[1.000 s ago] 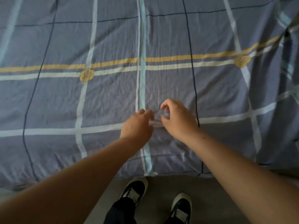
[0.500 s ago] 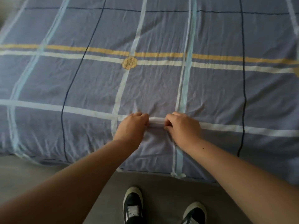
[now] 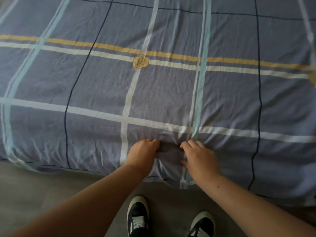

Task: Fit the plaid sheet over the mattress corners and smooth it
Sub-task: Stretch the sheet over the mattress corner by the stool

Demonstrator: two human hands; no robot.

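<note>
Blue-grey plaid sheet [image 3: 102, 86] covers the bed top and hangs over the near edge, down to the grey floor [image 3: 34, 189]. My left hand [image 3: 142, 154] and right hand [image 3: 199, 157] sit side by side at that edge, fingers curled shut, each pinching a bunch of sheet (creases radiate between them). Both shoes [image 3: 137, 216] stand on the floor below.

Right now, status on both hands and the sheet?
Left hand and right hand both gripping plaid sheet at near edge. Fabric bunched between them. Nothing in the way.
</note>
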